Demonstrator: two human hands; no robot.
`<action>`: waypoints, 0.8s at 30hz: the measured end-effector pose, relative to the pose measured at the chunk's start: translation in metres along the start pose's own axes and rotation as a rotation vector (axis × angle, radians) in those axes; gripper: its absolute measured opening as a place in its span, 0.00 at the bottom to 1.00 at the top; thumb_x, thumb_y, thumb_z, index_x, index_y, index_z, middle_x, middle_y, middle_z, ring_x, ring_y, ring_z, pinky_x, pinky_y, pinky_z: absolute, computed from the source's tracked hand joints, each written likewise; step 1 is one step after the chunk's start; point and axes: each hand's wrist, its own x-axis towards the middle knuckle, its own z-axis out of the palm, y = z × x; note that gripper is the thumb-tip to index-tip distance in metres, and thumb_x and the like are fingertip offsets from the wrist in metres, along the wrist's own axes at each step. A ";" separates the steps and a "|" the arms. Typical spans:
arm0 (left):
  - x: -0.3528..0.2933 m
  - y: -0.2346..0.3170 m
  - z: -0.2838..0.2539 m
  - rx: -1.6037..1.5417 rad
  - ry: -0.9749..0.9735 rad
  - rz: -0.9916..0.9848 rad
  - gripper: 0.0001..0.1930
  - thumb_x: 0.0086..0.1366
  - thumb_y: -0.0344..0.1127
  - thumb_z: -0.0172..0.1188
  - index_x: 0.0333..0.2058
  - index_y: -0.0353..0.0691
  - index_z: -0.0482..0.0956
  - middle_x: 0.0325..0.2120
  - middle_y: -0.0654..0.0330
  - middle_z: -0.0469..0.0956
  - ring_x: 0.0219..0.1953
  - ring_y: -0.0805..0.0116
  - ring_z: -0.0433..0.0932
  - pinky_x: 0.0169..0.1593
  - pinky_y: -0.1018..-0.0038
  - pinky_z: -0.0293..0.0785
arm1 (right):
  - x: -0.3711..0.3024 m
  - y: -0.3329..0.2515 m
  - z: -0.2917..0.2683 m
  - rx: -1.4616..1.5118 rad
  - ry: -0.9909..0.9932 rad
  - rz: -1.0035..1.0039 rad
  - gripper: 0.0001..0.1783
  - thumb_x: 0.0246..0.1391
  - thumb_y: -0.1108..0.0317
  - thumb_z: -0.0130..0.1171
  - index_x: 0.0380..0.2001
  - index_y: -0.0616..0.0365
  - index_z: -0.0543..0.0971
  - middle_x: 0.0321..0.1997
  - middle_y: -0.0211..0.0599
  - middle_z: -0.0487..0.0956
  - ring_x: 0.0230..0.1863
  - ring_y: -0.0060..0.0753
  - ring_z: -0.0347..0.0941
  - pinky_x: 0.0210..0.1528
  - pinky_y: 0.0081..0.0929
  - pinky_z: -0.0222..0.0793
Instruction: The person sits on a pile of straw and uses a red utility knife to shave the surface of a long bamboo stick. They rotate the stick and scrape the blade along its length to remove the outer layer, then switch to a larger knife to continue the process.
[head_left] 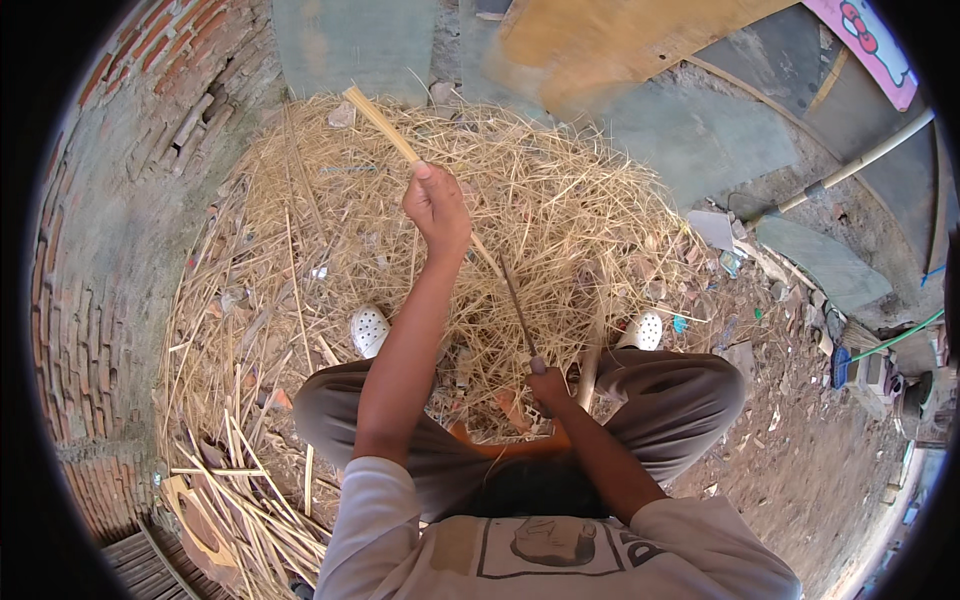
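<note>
My left hand is closed round a pale split bamboo strip. The strip's wider end points up and to the left, and its narrow end slants down toward the right. Lower in the view, my right hand grips the handle of a long, thin, dark-bladed knife. The blade points up and slightly left, and its tip overlaps the strip's narrow end; whether they touch I cannot tell. Beneath both hands spreads a wide heap of thin bamboo shavings.
Several split bamboo strips lie at the lower left, beside a weathered brick wall. My white clogs rest among the shavings. Grey sheets lie at the back, and a pale pole slants at the right.
</note>
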 end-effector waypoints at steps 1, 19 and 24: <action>0.001 -0.002 -0.001 -0.003 0.029 0.013 0.25 0.74 0.51 0.41 0.18 0.45 0.58 0.12 0.72 0.55 0.14 0.83 0.54 0.17 0.81 0.51 | 0.001 -0.005 0.000 0.045 -0.070 0.032 0.24 0.44 0.57 0.59 0.36 0.70 0.80 0.29 0.55 0.81 0.37 0.54 0.79 0.43 0.45 0.72; 0.008 -0.006 -0.018 0.170 0.100 0.040 0.27 0.74 0.52 0.40 0.17 0.44 0.58 0.11 0.72 0.56 0.14 0.83 0.54 0.18 0.81 0.51 | -0.035 -0.049 0.007 -0.111 0.255 -0.474 0.09 0.48 0.67 0.60 0.26 0.62 0.75 0.19 0.38 0.74 0.21 0.32 0.71 0.25 0.34 0.68; 0.012 -0.012 -0.004 0.105 0.096 0.036 0.26 0.74 0.51 0.40 0.18 0.44 0.58 0.12 0.72 0.55 0.15 0.84 0.53 0.19 0.81 0.49 | 0.067 0.024 0.015 0.508 -0.080 0.019 0.12 0.48 0.64 0.61 0.27 0.63 0.76 0.19 0.42 0.74 0.21 0.41 0.74 0.26 0.40 0.72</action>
